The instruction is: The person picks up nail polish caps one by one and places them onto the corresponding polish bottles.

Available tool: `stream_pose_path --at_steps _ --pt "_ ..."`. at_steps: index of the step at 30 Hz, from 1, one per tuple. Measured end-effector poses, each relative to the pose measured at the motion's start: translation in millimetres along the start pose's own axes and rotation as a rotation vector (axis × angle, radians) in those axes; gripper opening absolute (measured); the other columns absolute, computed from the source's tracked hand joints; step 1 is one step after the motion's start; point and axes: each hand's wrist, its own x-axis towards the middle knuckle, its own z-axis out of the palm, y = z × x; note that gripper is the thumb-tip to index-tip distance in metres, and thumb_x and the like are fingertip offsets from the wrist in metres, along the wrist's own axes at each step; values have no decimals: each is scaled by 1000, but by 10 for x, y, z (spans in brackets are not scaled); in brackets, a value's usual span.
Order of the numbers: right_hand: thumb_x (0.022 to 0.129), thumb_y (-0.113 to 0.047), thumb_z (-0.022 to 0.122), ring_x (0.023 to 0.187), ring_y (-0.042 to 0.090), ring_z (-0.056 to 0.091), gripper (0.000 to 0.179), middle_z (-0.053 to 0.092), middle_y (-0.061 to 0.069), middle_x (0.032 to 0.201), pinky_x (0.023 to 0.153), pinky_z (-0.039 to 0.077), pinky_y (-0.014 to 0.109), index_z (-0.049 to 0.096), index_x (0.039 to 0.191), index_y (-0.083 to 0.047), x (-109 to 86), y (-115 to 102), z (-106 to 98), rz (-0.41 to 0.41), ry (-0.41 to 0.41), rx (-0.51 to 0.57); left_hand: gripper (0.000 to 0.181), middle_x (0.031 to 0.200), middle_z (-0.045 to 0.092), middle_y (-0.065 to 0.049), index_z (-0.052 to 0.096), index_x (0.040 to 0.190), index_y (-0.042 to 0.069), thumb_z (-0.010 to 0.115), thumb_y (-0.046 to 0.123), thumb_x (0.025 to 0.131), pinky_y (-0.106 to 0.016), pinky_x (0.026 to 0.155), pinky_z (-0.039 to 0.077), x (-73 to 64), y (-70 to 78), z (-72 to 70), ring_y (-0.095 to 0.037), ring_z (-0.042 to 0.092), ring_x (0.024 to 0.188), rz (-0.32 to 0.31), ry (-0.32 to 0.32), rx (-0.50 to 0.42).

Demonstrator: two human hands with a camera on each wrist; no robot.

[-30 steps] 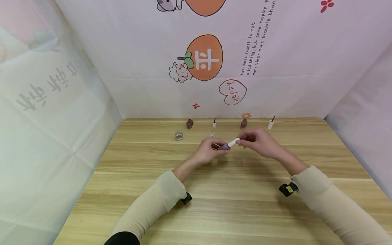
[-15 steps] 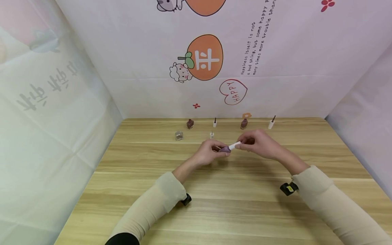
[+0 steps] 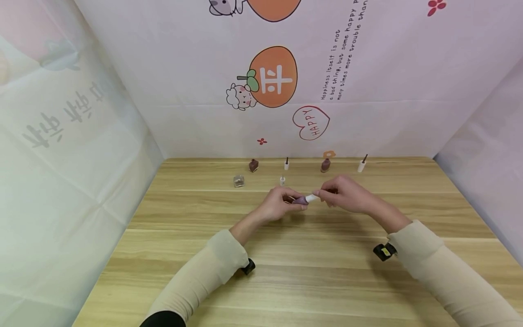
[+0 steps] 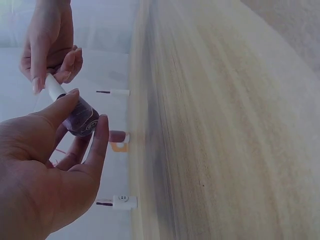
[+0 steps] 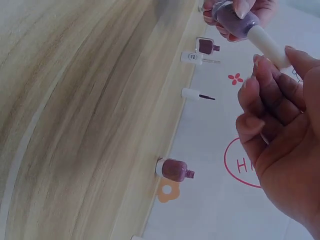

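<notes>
So, the purple bottle [image 3: 299, 200] is grasped in the left grip [image 3: 282, 203], thumb on one side and fingers on the other, up above the desk [image 3: 261, 272]. It's tilted with its neck end aimed at the right grip [image 3: 346, 194], presumably so the top can be reached without the arms being crossed. The white cap [image 3: 311, 198] is lined up on that neck and pinched near its far end by the right grip, the other fingers being loosely curled. With the body held like that, the bottle is probably stopped from turning. Whether the cap is seated all the way can't be told.

Further out, a brown bottle [image 3: 253, 165] and a rounded bottle [image 3: 325, 165] are stood near the back edge with bare necks, while a square bottle [image 3: 239, 181] is set a bit nearer, its top too small to make out. The front cap [image 3: 282, 180], middle cap [image 3: 286, 164] and far-right cap [image 3: 361, 165] are all rested on their flat ends, brushes up, likely so the wood isn't smeared. Behind it all, a printed cloth [image 3: 196, 91] is hung.
</notes>
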Motion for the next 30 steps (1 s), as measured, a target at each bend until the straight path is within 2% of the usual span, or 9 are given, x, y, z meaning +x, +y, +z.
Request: stream_pose_path --at_steps 4,7,9,11,14,22,25,28,30 --pt "104 -32 63 48 6 40 32 57 -6 60 44 34 24 70 75 -21 -2 1 3 -5 -3 -23 22 106 75 -2 79 112 8 79 16 92 -24 79 56 -4 -7 8 -10 69 87 5 -4 -9" --pt "99 -28 71 55 9 49 14 62 -6 67 50 42 26 75 91 -18 -6 4 -11 -12 0 -29 22 107 76 -3 79 112 8 80 16 91 -24 77 56 -8 -6 13 -11 70 86 -5 -1 -19" --pt "96 -24 75 61 12 55 9 67 -6 74 54 46 27 75 99 -15 -9 2 -25 -10 1 -23 23 107 76 -3 79 112 8 80 17 91 -24 77 56 -5 -9 14 -12 70 86 -17 6 -29" --pt "95 -21 77 63 13 56 9 68 -7 76 55 48 27 75 100 -14 -13 -2 -41 -6 0 -15 24 108 76 -2 79 113 8 81 17 91 -24 77 55 -2 -8 12 -12 70 86 -30 15 -33" --pt "97 -21 74 61 11 52 7 66 -9 75 54 45 26 75 91 -17 -16 -18 -57 -11 -9 -12 23 107 75 -2 79 113 9 81 17 91 -24 77 56 0 -5 10 -11 70 85 -35 18 -29" --pt "105 -27 62 47 6 39 34 58 -3 61 44 32 23 67 72 -21 -1 -17 -41 -3 -26 -39 23 106 75 -1 79 113 8 80 17 92 -24 76 56 -13 12 10 -10 69 86 -10 -6 -9" --pt "103 -30 65 51 8 44 26 59 -6 63 46 36 24 71 79 -19 -1 -24 -39 5 -14 -54 23 107 75 -1 79 113 8 80 17 92 -24 76 56 -19 12 6 -10 69 86 -20 0 -10" --pt "99 -26 72 58 10 51 11 62 -8 69 51 42 25 75 94 -16 1 -40 -52 -5 -2 -59 22 107 75 0 79 112 9 80 18 92 -24 76 55 -24 18 -2 -11 69 86 -36 8 -13" --pt "97 -23 74 61 12 52 9 64 -9 72 53 43 26 75 98 -14 5 -53 -66 -11 -2 -53 22 107 75 1 79 112 10 80 18 92 -24 76 55 -22 20 -8 -11 69 86 -42 11 -13"
